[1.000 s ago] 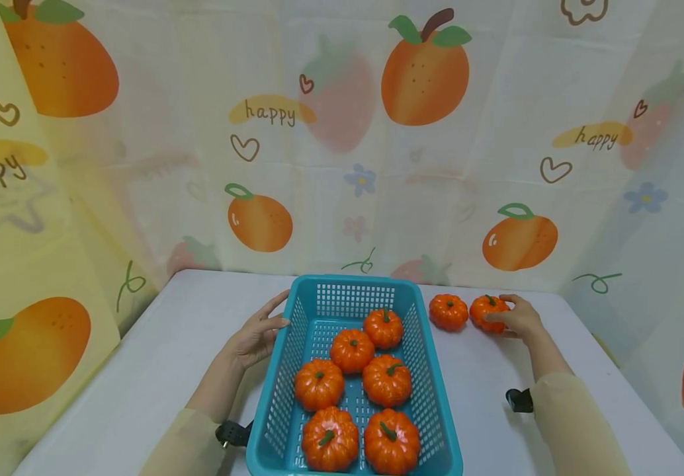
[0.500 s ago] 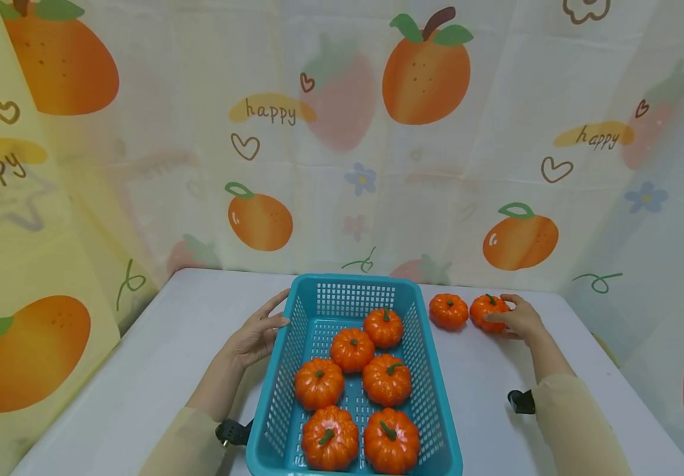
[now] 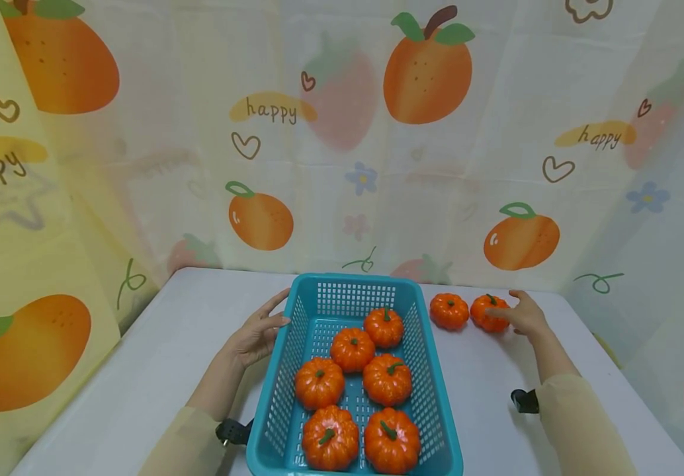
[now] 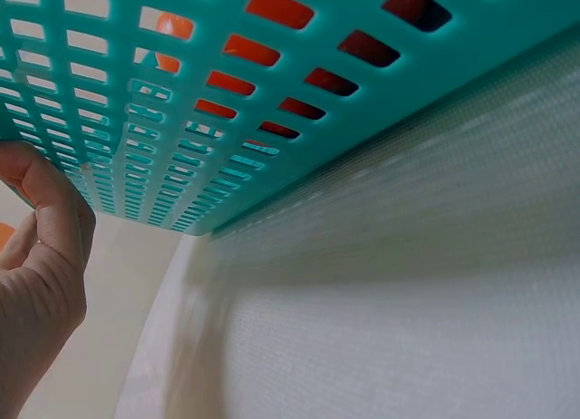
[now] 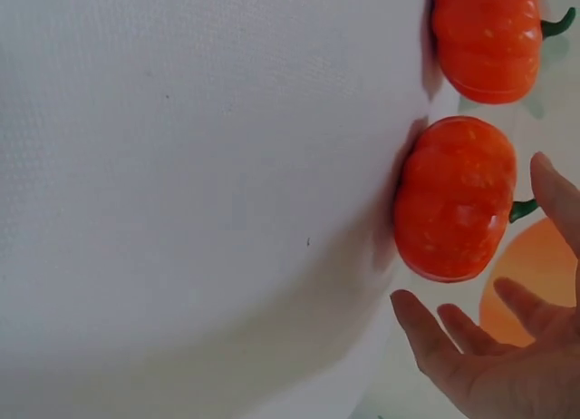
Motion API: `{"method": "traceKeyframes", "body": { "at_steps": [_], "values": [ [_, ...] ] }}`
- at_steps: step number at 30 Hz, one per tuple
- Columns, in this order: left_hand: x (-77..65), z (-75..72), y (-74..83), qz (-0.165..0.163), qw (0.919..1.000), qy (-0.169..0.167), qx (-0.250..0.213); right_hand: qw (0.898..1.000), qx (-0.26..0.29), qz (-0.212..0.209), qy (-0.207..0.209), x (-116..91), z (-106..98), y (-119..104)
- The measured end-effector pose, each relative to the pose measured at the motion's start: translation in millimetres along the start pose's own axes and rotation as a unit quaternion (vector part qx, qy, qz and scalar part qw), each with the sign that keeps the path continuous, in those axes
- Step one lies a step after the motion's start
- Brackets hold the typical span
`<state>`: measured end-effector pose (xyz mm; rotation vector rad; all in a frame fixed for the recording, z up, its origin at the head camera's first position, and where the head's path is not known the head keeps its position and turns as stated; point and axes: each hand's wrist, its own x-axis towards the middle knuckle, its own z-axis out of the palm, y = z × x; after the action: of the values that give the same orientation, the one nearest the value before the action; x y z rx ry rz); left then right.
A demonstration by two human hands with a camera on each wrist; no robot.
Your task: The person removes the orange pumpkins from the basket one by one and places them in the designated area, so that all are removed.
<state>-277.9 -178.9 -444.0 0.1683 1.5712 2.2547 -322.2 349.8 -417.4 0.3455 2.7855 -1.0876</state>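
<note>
Right hand (image 3: 526, 320): the fingers are held apart, with nothing clamped between them. The nearer pumpkin (image 3: 483, 312) is seen upright on the white table (image 3: 485, 383), just left of this grip, at the mouth of the spread fingers; in the head view it is partly overlapped by one digit, though whether it is touched cannot be told with certainty. Farther left of the grip, just beside the first, a second pumpkin (image 3: 449, 312) is placed. Next in that direction, a blue-green basket (image 3: 350, 278) is set, in which six orange pumpkins (image 3: 352, 350) with green stems are contained.

Left hand (image 3: 253, 338): the basket's outer left wall is touched by relaxed, separated fingers, the six pumpkins being located to the right of them. Beyond both hands, a fruit-printed cloth (image 3: 330, 225) is hung behind the table.
</note>
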Motion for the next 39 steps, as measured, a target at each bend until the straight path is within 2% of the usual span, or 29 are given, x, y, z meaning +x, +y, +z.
{"method": "traceKeyframes", "body": {
  "at_steps": [7,14,19,29,39],
  "values": [
    [-0.7,-1.0,0.2,0.002,1.0000,-0.003,-0.004,0.999,-0.001,-0.007,0.043,-6,-2,-19],
    [-0.8,-1.8,-1.2,0.003,0.9999,-0.008,-0.010,0.994,0.048,-0.020,0.100,-11,0,-44],
    [-0.6,-2.0,-1.9,0.003,0.9999,-0.006,-0.010,0.989,0.080,-0.050,0.112,-13,2,-61],
    [-0.2,-1.0,-0.9,0.003,1.0000,0.000,-0.002,0.987,0.098,-0.113,0.061,-32,17,-103],
    [0.3,-1.0,-1.4,0.003,1.0000,-0.001,-0.009,0.975,0.117,-0.189,-0.003,-53,41,-138]
  ]
}}
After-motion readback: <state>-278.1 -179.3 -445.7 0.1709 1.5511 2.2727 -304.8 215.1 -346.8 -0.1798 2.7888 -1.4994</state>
